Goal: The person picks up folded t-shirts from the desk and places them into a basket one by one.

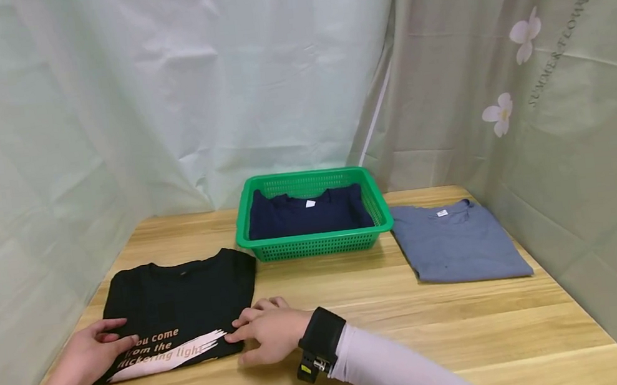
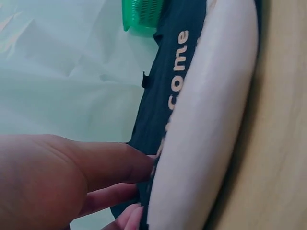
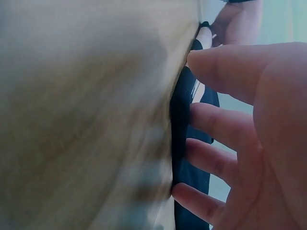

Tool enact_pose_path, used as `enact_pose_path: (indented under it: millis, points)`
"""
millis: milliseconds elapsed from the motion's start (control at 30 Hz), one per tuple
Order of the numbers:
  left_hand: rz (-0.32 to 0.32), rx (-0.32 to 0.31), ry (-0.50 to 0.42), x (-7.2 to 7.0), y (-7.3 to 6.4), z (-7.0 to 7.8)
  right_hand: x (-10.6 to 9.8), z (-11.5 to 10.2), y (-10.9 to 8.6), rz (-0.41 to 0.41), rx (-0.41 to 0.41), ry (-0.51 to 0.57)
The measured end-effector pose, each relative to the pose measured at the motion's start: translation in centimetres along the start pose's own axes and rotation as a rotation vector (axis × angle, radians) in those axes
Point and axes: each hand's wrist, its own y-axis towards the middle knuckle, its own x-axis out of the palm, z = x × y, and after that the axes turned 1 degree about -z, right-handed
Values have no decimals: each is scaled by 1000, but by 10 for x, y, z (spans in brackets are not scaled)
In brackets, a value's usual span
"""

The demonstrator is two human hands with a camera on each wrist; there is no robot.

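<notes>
A folded black T-shirt (image 1: 184, 299) with pale orange lettering and a white brush-stroke print lies on the left part of the table. My left hand (image 1: 91, 353) rests on its left edge, thumb and forefinger apart on the cloth. Seen from the left wrist, the thumb (image 2: 129, 165) touches the shirt beside its white print (image 2: 206, 110), and the other fingertips are partly hidden. At the lower right edge of the shirt, my right hand (image 1: 272, 331) touches the cloth with spread fingers. The right wrist view shows these fingers (image 3: 211, 158) lightly bent along the dark edge.
A green plastic basket (image 1: 316, 245) stands at the back middle, holding a folded navy shirt (image 1: 311, 217). To its right lies a folded grey-blue T-shirt (image 1: 458, 246). Pale curtains (image 1: 274, 83) surround the wooden table (image 1: 413, 326) at the back and sides.
</notes>
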Motion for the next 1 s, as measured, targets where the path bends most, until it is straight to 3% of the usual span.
enact_pose_path:
  millis: [533,733,800,867,933,1000]
  points:
    - [-64,40,8,-4,-21,-13,7,-13,-16,11,-94,-17]
    - [-127,16,-45,-6,-23,-15,10,-13,-19,45,-98,81]
    - [-155,-18,-86,-9,-22,-15,12,-12,-19,93,-70,171]
    - [-144,-57,-112,-12,-20,-16,14,-10,-17,171,8,337]
    - [-83,-107,-103,-15,-16,-15,14,-9,-13,258,136,591]
    - [-17,-145,-67,-16,-12,-14,13,-8,-9,353,283,911]
